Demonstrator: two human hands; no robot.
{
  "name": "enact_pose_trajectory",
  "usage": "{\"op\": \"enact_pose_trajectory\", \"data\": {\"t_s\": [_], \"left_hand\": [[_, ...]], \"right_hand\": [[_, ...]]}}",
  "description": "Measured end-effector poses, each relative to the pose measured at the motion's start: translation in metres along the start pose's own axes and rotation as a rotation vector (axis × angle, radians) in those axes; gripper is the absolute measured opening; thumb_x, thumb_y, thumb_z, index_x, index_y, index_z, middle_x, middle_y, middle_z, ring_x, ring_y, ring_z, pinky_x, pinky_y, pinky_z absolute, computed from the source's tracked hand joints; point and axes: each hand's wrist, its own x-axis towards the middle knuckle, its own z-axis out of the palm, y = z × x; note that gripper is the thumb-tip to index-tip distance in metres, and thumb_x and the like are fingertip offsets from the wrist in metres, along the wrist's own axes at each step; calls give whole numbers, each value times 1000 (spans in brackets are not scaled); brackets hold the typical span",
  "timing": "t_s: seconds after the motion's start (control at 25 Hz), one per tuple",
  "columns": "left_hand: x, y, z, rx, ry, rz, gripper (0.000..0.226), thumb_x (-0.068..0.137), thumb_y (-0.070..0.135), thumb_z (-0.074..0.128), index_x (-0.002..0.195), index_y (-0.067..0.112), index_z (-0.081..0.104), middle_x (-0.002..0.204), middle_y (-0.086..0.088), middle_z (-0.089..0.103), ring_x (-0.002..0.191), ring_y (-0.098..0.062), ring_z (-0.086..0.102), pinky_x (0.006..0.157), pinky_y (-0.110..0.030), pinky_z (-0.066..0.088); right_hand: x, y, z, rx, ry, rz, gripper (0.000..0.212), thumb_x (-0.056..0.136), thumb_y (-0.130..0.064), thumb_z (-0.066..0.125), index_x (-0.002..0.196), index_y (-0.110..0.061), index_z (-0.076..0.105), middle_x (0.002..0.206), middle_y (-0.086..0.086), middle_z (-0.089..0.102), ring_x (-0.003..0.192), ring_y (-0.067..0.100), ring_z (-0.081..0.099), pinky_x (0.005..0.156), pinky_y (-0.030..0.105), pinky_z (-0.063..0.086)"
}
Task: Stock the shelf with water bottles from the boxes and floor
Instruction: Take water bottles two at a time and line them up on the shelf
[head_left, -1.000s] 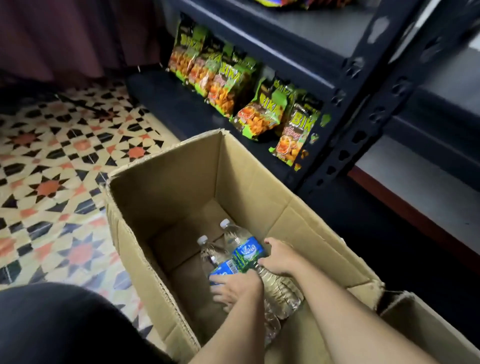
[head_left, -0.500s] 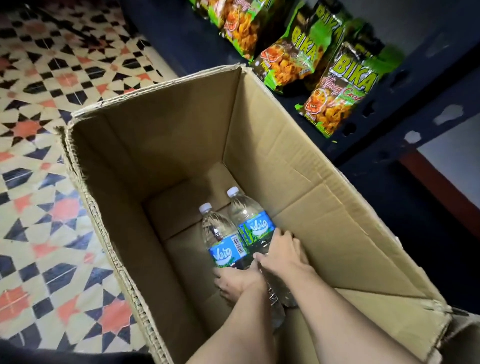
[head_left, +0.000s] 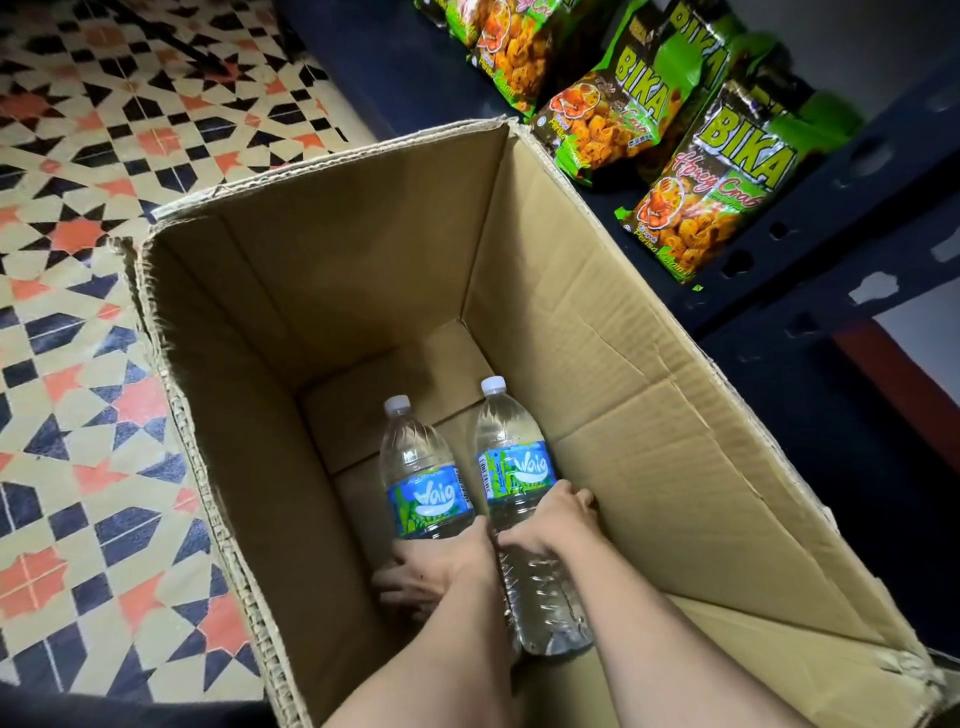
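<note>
Cardboard box (head_left: 597, 364) interior: left hand (head_left: 441, 564) fingers curl round left bottle (head_left: 421, 467), right hand (head_left: 545, 519) fingers round right bottle (head_left: 514, 467), apparently for lifting out.

base of left bottle (head_left: 422, 467) hidden behind left hand (head_left: 441, 566), snack bags (head_left: 719, 171) cut off by top edge

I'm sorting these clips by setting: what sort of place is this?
Probably a small shop or its stockroom: Bika snack bags lined up on a dark metal shelf, and a cardboard box on the patterned tile floor holding two Waig water bottles.
</note>
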Motion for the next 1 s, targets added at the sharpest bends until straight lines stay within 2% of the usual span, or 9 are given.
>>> {"op": "enact_pose_trajectory", "data": {"t_s": [0.16, 0.32, 0.44, 0.6, 0.72, 0.84, 1.0], "left_hand": [[4, 8, 8, -71, -10, -78, 87, 52, 20, 91, 125, 4, 45, 136, -20, 43, 130, -35, 38, 108, -44, 29], [7, 10, 11, -95, -20, -110, 97, 47, 21, 94, 126, 7, 40, 135, -21, 47, 130, -37, 41, 107, -45, 31], [13, 9, 12, -93, -33, -111, 98, 43, 24, 94, 125, 7, 42, 132, -20, 51, 127, -36, 46, 104, -45, 34], [10, 7, 13, -146, 29, -113, 83, 46, 23, 90, 116, 5, 50, 128, -18, 54, 124, -34, 47, 103, -44, 37], [4, 18, 11, -307, 28, -182, 84, 40, 23, 92, 112, 6, 51, 124, -17, 55, 120, -36, 51, 102, -43, 41], [-3, 30, 9, -488, 95, -219, 92, 28, 28, 91, 108, 14, 49, 122, -13, 55, 114, -38, 53, 98, -48, 45], [-35, 46, -20, -630, 17, -125, 86, 36, 27, 92, 110, 12, 51, 121, -14, 55, 113, -37, 54, 98, -45, 46]], "right_hand": [[4, 1, 19, 252, 79, 18, 105, 52, -49, 89, 133, -7, 37, 140, 10, 48, 131, 24, 48, 106, 31, 42], [6, 3, 15, 233, 80, 20, 93, 46, -45, 89, 122, -14, 46, 124, 7, 61, 117, 24, 59, 95, 32, 50], [8, 1, 10, 211, 76, 31, 89, 46, -43, 90, 120, -14, 49, 122, 7, 62, 113, 23, 60, 93, 30, 51], [5, -1, 6, 190, 98, 15, 87, 52, -40, 91, 123, -12, 49, 127, 8, 58, 118, 22, 58, 95, 27, 49], [-2, -3, -7, 140, 128, -56, 85, 53, -39, 90, 123, -14, 49, 129, 7, 56, 124, 22, 54, 95, 27, 45], [-18, -6, -24, 73, 183, -153, 80, 55, -38, 89, 121, -17, 49, 128, 5, 57, 123, 22, 54, 94, 29, 45], [-57, -11, -60, 94, 266, -266, 78, 55, -36, 86, 122, -20, 49, 127, 3, 56, 123, 22, 52, 98, 32, 46]]}}
